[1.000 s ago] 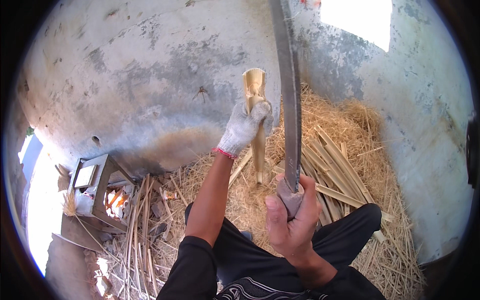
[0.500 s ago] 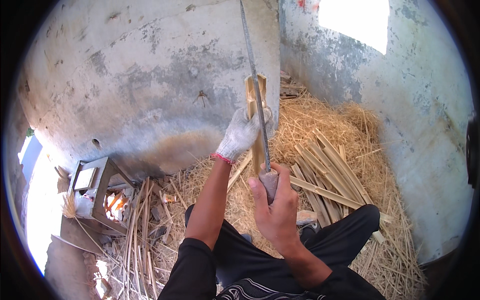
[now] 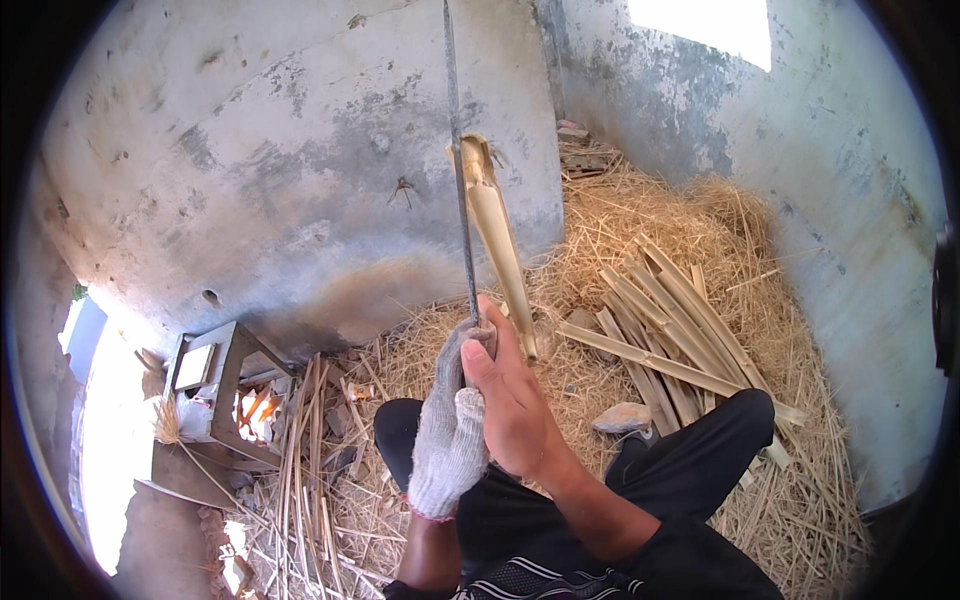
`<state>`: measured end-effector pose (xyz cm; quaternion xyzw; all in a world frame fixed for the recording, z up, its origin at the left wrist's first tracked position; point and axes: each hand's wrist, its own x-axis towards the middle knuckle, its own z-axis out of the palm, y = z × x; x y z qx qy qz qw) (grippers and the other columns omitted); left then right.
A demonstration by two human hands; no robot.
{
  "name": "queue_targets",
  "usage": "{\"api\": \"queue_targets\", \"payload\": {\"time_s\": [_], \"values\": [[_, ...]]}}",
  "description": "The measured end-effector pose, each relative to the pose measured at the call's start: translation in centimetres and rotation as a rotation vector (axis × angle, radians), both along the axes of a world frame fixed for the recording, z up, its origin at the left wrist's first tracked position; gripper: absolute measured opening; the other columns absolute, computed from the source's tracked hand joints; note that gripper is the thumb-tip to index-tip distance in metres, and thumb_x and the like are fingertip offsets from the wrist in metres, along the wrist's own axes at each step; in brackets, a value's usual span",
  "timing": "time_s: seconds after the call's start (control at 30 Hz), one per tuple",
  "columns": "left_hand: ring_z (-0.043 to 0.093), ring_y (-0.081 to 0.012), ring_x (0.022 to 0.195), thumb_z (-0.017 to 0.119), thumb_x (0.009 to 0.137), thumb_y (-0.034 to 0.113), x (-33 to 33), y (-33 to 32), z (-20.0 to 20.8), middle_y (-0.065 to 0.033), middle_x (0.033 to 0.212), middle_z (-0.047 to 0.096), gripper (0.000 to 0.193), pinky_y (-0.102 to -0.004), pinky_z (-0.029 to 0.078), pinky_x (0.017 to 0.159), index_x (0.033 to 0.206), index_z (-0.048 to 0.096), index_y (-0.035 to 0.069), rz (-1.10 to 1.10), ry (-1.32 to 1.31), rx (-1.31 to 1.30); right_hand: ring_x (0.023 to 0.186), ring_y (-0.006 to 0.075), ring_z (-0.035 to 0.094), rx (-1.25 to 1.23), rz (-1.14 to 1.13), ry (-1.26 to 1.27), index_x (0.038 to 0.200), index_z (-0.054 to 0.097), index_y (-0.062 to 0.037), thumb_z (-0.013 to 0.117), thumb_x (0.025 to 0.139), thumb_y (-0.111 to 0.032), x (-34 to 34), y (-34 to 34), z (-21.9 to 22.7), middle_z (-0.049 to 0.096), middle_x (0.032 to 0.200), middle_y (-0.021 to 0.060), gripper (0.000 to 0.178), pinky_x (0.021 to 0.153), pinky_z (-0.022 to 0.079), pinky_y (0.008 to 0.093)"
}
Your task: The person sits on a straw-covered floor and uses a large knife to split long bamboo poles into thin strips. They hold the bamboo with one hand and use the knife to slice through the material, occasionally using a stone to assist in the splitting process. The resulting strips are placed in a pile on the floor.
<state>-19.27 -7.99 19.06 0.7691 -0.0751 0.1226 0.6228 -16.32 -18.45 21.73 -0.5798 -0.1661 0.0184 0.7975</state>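
A long, narrow-bladed knife (image 3: pixel 461 205) points upward in front of me, its blade seen nearly edge-on. My left hand (image 3: pixel 445 435), in a white knitted glove, is closed about its handle. Against it, my right hand (image 3: pixel 522 415), bare, closes on the same handle, which the fingers mostly hide. A split bamboo piece (image 3: pixel 493 220) slants beside the blade, its upper end against the steel and its lower end reaching down past my right fingertips. Neither hand grips the bamboo; its top seems caught on the blade.
Several split bamboo strips (image 3: pixel 680 320) lie piled on straw-like shavings (image 3: pixel 640 225) at the right. A stone (image 3: pixel 621 417) rests near my right knee. On the left stand a small wooden stool (image 3: pixel 215 385) and thin strips (image 3: pixel 300 470). A worn wall (image 3: pixel 330 190) rises ahead.
My left hand has let go of the bamboo and come down to the knife handle beside my right hand. Knife and bamboo have shifted left, and the bamboo now leans away from the blade.
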Motion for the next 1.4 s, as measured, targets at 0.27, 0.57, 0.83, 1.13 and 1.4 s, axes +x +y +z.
{"api": "queue_targets", "payload": {"time_s": [0.27, 0.57, 0.83, 1.13, 1.4], "values": [[0.062, -0.0170, 0.060, 0.053, 0.103, 0.047, 0.4, -2.0, 2.4, -0.0082, 0.076, 0.061, 0.052, -0.0326, 0.050, 0.053, 0.125, 0.056, 0.000, 0.155, 0.057, -0.213, 0.105, 0.0240, 0.053, -0.394, -0.325, -0.178, 0.145, 0.043, 0.0075, 0.030, 0.105, -0.060, 6.7, -5.6, -4.8, 0.053, 0.112, 0.0173, 0.080, 0.096, 0.043, 0.0366], [0.045, -0.0078, 0.057, 0.047, 0.104, 0.046, -1.1, -2.0, 5.2, 0.0008, 0.067, 0.052, 0.051, -0.0271, 0.037, 0.053, 0.124, 0.064, 0.002, 0.188, 0.033, 0.010, 0.142, 0.0373, 0.037, -1.543, -0.222, 0.891, 0.154, 0.032, -0.0090, 0.086, 0.069, -0.050, 16.2, -23.7, -45.7, 0.039, 0.154, 0.0197, 0.108, 0.116, 0.033, 0.0480], [0.057, -0.0101, 0.053, 0.052, 0.104, 0.036, 0.8, -3.4, 6.4, -0.0034, 0.067, 0.060, 0.047, -0.0258, 0.044, 0.051, 0.135, 0.051, 0.001, 0.300, 0.093, -0.065, 0.141, 0.0371, 0.028, -1.617, -0.256, 1.020, 0.155, 0.029, -0.0177, 0.087, 0.057, -0.064, 10.6, -21.9, -47.6, 0.025, 0.154, 0.0166, 0.123, 0.112, 0.028, 0.0552], [0.056, -0.0092, 0.052, 0.053, 0.104, 0.032, 0.1, -3.5, 9.2, -0.0044, 0.063, 0.061, 0.040, -0.0267, 0.044, 0.052, 0.128, 0.058, 0.001, 0.242, 0.110, 0.121, 0.139, 0.0412, 0.039, -1.535, -0.432, 0.852, 0.145, 0.033, 0.0019, 0.096, 0.051, -0.050, 9.9, -21.0, -45.1, 0.023, 0.155, 0.0282, 0.125, 0.109, 0.043, 0.0485], [0.061, -0.0120, 0.057, 0.051, 0.105, 0.032, -0.8, -3.7, 9.7, -0.0094, 0.074, 0.067, 0.038, -0.0305, 0.048, 0.057, 0.123, 0.062, 0.001, 0.295, 0.108, 0.105, 0.116, 0.0462, 0.058, -1.078, -0.605, 0.868, 0.139, 0.035, -0.0019, 0.097, 0.049, -0.014, 9.9, -19.8, -44.1, 0.044, 0.136, 0.0321, 0.110, 0.086, 0.060, 0.0520]]}}
